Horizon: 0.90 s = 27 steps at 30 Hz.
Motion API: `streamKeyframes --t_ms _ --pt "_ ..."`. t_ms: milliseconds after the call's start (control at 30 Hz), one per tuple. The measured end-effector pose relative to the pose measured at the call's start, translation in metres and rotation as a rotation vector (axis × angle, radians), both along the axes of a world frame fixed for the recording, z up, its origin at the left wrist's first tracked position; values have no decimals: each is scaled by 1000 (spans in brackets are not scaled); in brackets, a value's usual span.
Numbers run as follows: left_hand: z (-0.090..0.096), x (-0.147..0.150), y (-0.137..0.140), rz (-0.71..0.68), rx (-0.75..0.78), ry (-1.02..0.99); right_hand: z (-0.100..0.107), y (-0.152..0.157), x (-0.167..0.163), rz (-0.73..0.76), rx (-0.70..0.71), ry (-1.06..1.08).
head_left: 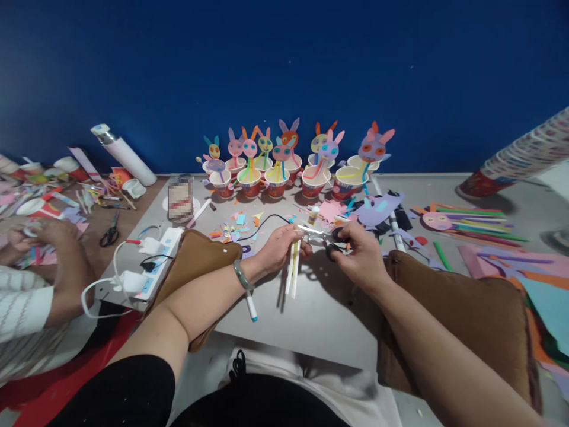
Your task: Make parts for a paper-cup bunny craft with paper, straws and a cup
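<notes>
Thin white and yellow strips (291, 276) hang down from my left hand (283, 246), whose fingers are pinched on their upper end. A pair of scissors (319, 235) with black handles is in my right hand (359, 252), fingers through the loops. Its blades point left and reach the top of the strips by my left fingertips. Whether the blades touch the strips, I cannot tell. Paper scraps (240, 219) lie on the grey table (311, 320) beyond my left hand. Nearby stands a small glue bottle (313, 214).
Paper cups (312, 182) with rabbit-faced figures line the blue wall. Brown cushions (457, 320) lie under both forearms. At left are a power strip (162, 264) with cables and a co-worker's hands (44, 234). Stacked cups (511, 157) lean at right, near coloured sticks (484, 222).
</notes>
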<state>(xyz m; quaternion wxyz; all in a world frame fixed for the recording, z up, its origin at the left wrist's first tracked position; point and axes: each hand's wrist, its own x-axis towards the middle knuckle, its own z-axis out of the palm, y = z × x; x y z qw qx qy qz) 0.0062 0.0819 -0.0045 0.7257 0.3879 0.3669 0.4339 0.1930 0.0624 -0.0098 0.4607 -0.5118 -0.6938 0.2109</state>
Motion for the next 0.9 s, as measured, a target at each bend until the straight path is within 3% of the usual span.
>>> streamKeyframes --t_ms 167,367,467,567,733,900 --pt "-2 2 1 -107 -24 -41 -3 -1 -2 -47 -18 73" --pt "-5 2 1 -93 41 -67 -7 0 -4 -64 56 69" --pt "-5 -1 6 -2 72 -89 -4 -1 -6 -68 34 146" --pt "-4 -3 13 153 103 -74 2 -5 -9 17 -175 158" --pt "-4 -4 19 306 136 -111 8 -12 -16 395 -626 112" --pt "-6 -3 19 334 151 -115 7 -13 -15 577 -807 148"
